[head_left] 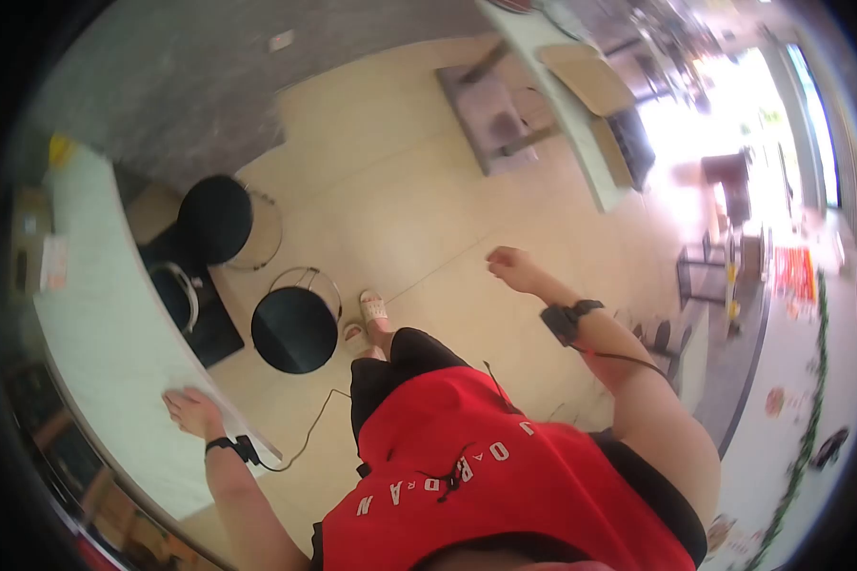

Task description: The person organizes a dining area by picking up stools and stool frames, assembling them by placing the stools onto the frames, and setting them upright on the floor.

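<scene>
My left hand rests on the white tabletop near its edge, its fingers spread and nothing in them. A black strap with a small device is around that wrist, and a thin cable runs from it. My right hand is in the air over the tiled floor, loosely curled, with nothing visible in it. A larger black device is strapped to the right forearm, with a cable along the arm. Nearest to my left hand among the seats is a round black stool.
A second black stool stands beside the long table. Ahead to the right, another table carries an open cardboard box. Beige tiles lie between the tables. Brown chairs and bright windows are at the far right.
</scene>
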The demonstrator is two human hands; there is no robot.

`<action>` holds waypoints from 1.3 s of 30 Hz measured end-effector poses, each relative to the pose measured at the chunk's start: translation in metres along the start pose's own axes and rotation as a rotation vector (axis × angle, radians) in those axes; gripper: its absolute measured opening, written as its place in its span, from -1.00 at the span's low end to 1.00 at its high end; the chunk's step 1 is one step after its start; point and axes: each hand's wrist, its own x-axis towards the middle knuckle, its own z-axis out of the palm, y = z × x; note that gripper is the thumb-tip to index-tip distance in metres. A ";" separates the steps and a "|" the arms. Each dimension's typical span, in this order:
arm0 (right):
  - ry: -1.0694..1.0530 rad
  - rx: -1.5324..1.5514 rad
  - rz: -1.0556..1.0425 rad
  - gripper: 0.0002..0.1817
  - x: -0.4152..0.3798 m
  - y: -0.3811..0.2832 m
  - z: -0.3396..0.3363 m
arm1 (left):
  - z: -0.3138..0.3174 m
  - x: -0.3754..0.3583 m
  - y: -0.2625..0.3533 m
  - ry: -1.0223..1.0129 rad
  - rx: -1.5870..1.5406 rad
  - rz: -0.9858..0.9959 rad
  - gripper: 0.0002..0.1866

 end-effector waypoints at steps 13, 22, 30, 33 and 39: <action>-0.017 0.344 0.457 -0.64 -0.124 0.180 0.003 | -0.024 -0.128 0.332 -1.317 -0.464 0.210 -0.65; 0.142 0.695 0.463 -0.68 -0.087 0.253 -0.110 | -0.049 -0.123 0.649 -0.872 -0.590 0.792 -0.63; 0.596 0.975 0.516 -0.68 -0.001 0.237 -0.202 | -0.238 -0.036 0.950 -0.704 -1.188 0.825 -0.70; 0.641 0.930 0.519 -0.71 0.038 0.206 -0.201 | -0.281 0.015 1.058 -0.679 -1.314 0.824 -0.50; 0.567 0.927 0.410 -0.74 0.126 0.089 -0.241 | -0.344 0.067 1.218 -0.348 -1.329 0.851 -0.26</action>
